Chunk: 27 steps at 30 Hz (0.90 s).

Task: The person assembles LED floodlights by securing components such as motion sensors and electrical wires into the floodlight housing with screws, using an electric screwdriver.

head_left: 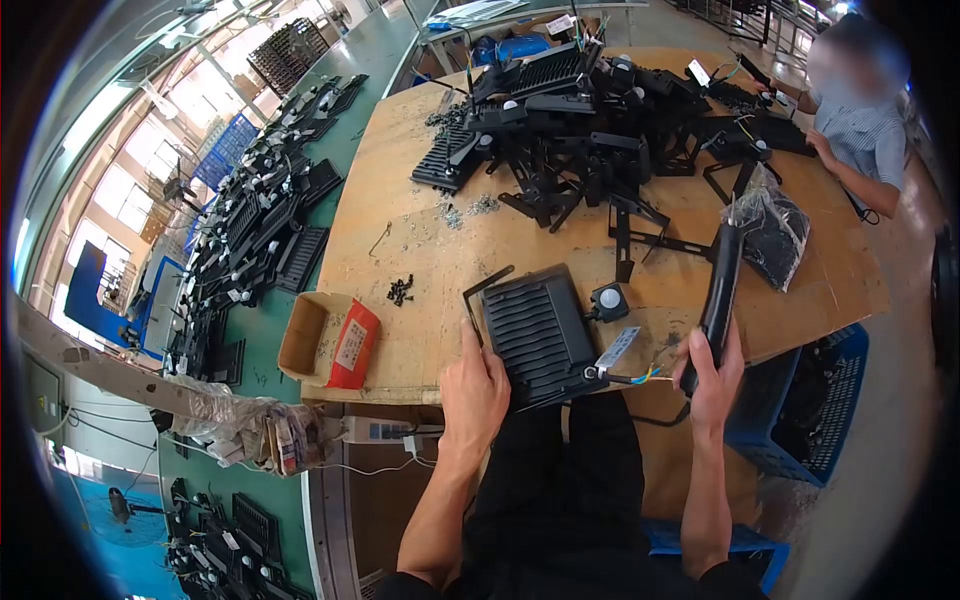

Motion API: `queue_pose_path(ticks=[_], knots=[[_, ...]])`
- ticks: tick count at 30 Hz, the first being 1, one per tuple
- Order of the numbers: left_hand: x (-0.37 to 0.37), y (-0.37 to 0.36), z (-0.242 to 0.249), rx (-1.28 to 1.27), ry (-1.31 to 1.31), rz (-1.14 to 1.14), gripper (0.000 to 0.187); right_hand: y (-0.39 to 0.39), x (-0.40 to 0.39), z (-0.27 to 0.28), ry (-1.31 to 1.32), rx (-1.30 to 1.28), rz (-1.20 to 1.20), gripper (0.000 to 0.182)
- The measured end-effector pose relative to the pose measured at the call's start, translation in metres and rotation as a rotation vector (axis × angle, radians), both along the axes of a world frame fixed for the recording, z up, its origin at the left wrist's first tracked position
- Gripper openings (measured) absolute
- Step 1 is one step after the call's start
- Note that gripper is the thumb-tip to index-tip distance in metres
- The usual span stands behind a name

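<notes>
We have the boxy black ribbed lamp (540, 335) on the tan wooden bench (425, 235), probably heavyish, stiff, best held by its rims; our left hand (473, 400) touches its side, grip unclear, our right hand's (714, 385) fingers wrap a black cylindrical driver (721, 280).

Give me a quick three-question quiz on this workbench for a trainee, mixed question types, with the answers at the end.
1. True or false: the right hand holds the electric screwdriver.

2. Which lies closest to the open cardboard box?
A) the clear plastic bag
B) the small black screws
C) the blue crate

3. Fill in the blank: the left hand is at the ____ side of the finned floodlight, as the person sees it.

Key: 1. True. 2. B. 3. Left.
</notes>
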<state>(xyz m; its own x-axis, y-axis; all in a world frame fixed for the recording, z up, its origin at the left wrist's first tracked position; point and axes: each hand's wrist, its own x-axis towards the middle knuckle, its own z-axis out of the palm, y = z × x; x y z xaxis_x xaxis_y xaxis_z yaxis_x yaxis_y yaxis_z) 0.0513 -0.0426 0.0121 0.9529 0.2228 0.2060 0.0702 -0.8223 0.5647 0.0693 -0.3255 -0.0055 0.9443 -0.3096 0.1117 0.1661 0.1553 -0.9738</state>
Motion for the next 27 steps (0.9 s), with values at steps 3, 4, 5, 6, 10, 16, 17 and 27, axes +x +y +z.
queue_pose_path(ticks=[3,4,5,6,10,16,17,27], knots=[[0.005,0.005,-0.017,0.083,-0.01,-0.016,0.044,0.005,-0.034,-0.003,0.013,-0.053,-0.009,0.04],[0.003,0.008,-0.017,0.075,-0.007,-0.009,0.044,0.007,-0.046,-0.005,0.029,-0.027,0.009,0.041],[0.002,0.011,-0.014,0.08,0.031,-0.08,0.046,0.008,-0.056,-0.007,0.043,-0.001,0.027,0.042],[0.0,0.014,-0.01,0.086,0.07,-0.154,0.048,0.009,-0.067,-0.01,0.046,-0.008,0.032,0.042],[-0.014,0.009,0.008,0.065,0.055,-0.068,0.06,0.011,-0.106,-0.028,0.163,-0.014,0.089,0.048],[-0.001,-0.005,-0.015,0.256,-0.109,-0.5,0.091,0.017,-0.125,-0.031,0.299,0.052,0.207,0.067],[0.005,-0.009,-0.017,0.258,-0.109,-0.485,0.091,0.018,-0.122,-0.031,0.297,0.051,0.222,0.067],[0.004,0.017,-0.011,0.173,-0.133,-0.582,0.072,0.033,-0.104,-0.003,0.464,-0.061,0.338,0.062]])
